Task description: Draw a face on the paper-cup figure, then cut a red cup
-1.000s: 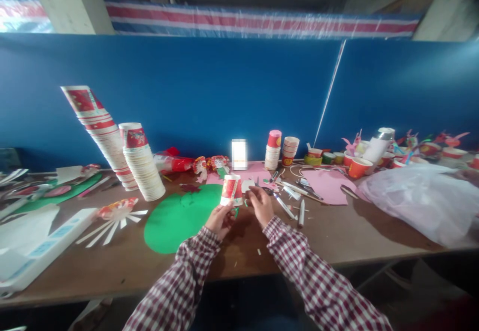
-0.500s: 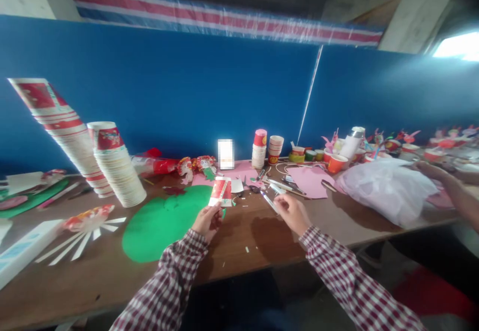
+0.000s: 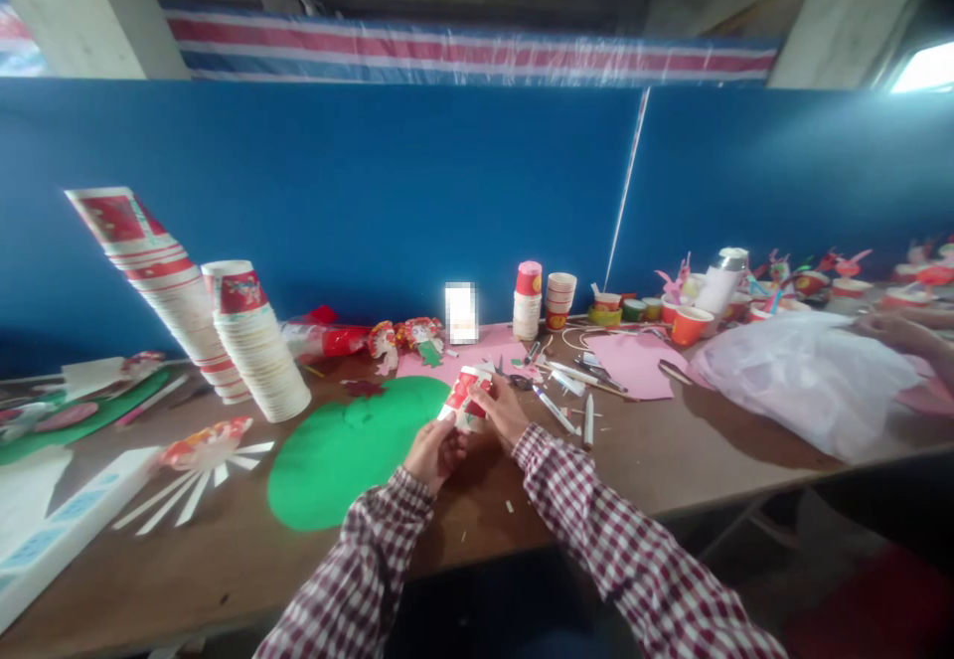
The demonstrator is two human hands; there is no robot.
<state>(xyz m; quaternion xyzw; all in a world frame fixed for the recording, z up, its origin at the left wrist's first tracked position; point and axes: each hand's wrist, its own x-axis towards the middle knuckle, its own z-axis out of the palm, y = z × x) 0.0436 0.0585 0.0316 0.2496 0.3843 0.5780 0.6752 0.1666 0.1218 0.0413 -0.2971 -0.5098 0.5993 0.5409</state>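
Note:
A red and white paper cup (image 3: 463,398) is tilted between both hands above the front middle of the table. My left hand (image 3: 434,453) grips its lower left end, with the fingers curled. On the upper right side of the cup, my right hand (image 3: 501,409) has its fingers closed on it. Left of the hands lies a large green sheet (image 3: 339,460). Just right of them a white marker (image 3: 553,409) and a white pen (image 3: 588,422) lie on the brown table (image 3: 514,530).
Two tall, leaning cup stacks (image 3: 257,351) stand at the left. A cut cup with splayed strips (image 3: 205,460) lies near the white box (image 3: 75,530). Pink paper (image 3: 633,363) is at the back. A white plastic bag (image 3: 805,376) sits at the right, near another person's hand (image 3: 905,326).
My right hand has moved left from the pens and taken hold of the cup. The cup has turned and tilted. A white pen now lies where my right hand was. The view has shifted.

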